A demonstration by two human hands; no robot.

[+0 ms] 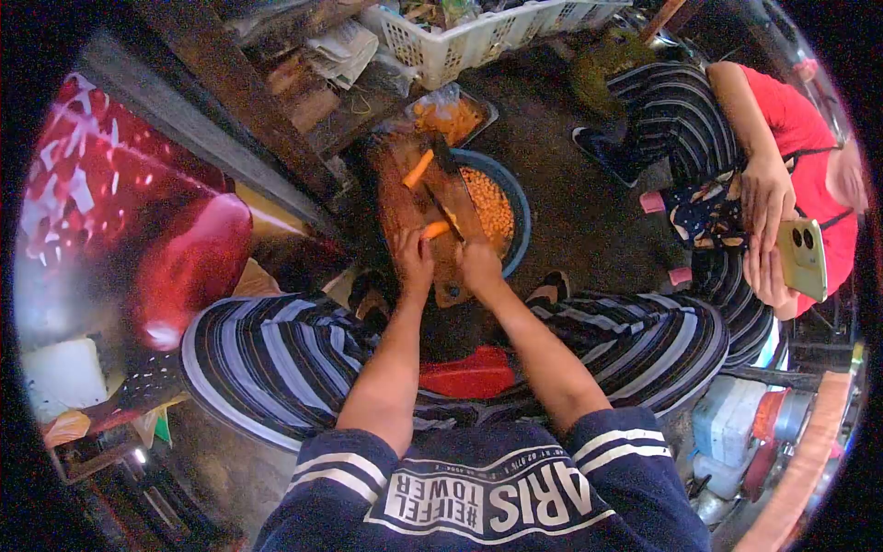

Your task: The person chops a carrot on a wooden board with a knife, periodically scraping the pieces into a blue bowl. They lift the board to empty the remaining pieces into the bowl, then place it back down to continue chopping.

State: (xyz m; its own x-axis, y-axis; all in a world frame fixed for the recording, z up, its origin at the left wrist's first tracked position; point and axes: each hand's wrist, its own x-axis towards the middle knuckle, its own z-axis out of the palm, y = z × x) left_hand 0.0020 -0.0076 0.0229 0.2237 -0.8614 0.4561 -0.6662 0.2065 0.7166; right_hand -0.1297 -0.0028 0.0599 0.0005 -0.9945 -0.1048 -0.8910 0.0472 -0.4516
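Observation:
A wooden cutting board [401, 204] lies partly across a blue basin [524, 204] of small diced carrot [489, 204]. My left hand [414, 262] is closed on a piece of carrot [435, 230] at the board's middle. Just to its right, my right hand [478, 265] grips a knife [449, 213] whose blade points away from me over the board, beside the carrot piece. The handle is mostly hidden in my fingers. Another carrot piece [418, 169] lies farther up the board, near a dark object [441, 152] I cannot make out.
Beyond the board sits a plastic bag of orange pieces [445, 118] in a tray. A white plastic crate [441, 57] stands at the back. On the right, a seated person in a red shirt [782, 110] holds a phone [802, 259]. Wooden beams [235, 101] rise at left.

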